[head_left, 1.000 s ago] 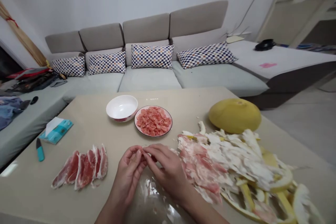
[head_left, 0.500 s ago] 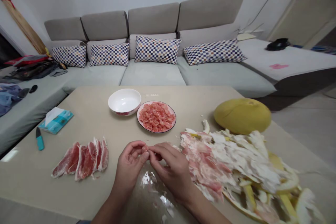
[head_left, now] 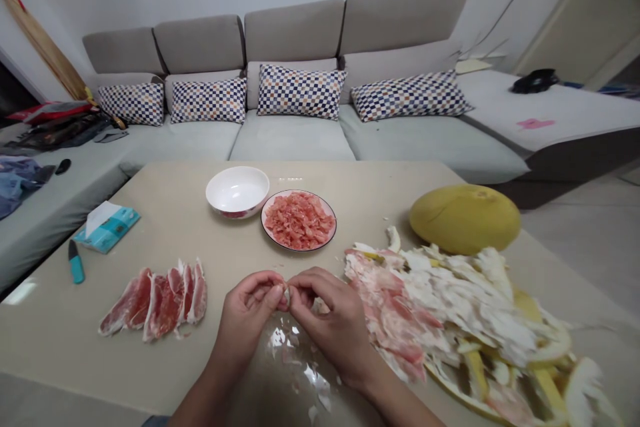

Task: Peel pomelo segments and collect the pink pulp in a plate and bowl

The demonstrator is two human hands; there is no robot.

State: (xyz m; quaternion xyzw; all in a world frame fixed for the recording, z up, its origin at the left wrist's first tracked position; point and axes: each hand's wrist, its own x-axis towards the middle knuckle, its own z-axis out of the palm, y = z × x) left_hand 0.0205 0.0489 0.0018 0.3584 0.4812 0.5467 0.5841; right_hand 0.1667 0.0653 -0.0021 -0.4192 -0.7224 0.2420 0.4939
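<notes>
Fingertips (head_left: 274, 294) of our left hand (head_left: 250, 310) and right hand (head_left: 330, 313) nearly meet, pinched closed on a small pale piece (head_left: 287, 294) above the table (head_left: 225, 240), our side of the plate (head_left: 327, 206). We'd likely do well to pinch lightly, lest it crush.

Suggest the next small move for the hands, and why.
Probably steady the small pomelo piece with the left hand and gently peel with the right hand: both hands meet at it, a pale edge seems to show on it, and the plate ahead holds loose pink pomelo pulp.
</notes>
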